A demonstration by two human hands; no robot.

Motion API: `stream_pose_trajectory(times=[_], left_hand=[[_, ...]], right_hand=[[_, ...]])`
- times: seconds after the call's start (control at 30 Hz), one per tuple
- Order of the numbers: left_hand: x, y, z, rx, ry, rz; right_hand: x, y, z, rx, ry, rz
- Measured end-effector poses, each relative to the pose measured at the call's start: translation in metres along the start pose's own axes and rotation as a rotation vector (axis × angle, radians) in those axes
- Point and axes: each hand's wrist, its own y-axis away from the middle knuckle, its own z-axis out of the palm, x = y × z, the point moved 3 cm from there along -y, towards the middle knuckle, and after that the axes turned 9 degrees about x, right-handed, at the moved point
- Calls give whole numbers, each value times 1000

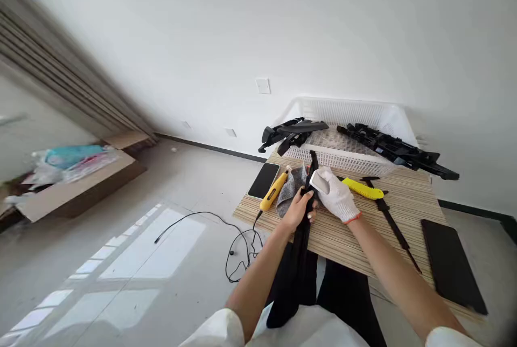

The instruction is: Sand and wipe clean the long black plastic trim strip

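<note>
My left hand (298, 209), bare, is wrapped around a long, narrow black plastic part (301, 242). That part slants from the tabletop down toward my lap. My right hand (334, 196) wears a white knit glove with an orange cuff edge and grips a small white block (320, 182) close to the part's upper end. Whether the block touches the part I cannot tell. Under and beside the part lies a crumpled grey cloth (287, 192). Left of the cloth is a yellow corded hand tool (274, 191); right of my gloved hand lies a yellow utility knife (362, 189).
A white plastic basket (343, 159) at the table's back holds several black parts (398, 147), some overhanging its rim. A black caliper (390, 220), a phone (264, 180) and a black tablet-like slab (452, 263) lie on the wooden table (343, 239). A black cable (210, 213) trails onto the floor.
</note>
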Motion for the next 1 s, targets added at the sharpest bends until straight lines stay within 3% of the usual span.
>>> stream_pose_trajectory(times=[0.1,0.27,0.4,0.6,0.67,0.83,0.93,1.0], left_hand=[[1,2,1,1,-27,27],[-1,4,0,-32,-24,32],[-1,3,-2,-94,41,12],[2,3,-3,-98,53,-3],[3,3,-4,-106,42,3],[1,0,-6,-132,-15,74],[1,-3,-7,-135,-73,131],[1,-4,-6,-135,-88,150]], right_hand=[[0,0,1,-44,53,-16],[-6,-1,1,-11,211,45],[-12,0,2,-44,270,19],[-13,5,4,-66,297,-3],[-12,6,2,-16,340,46],[-13,6,1,-53,329,5],[-10,4,-3,-7,390,119],[-11,3,-4,-28,397,111]])
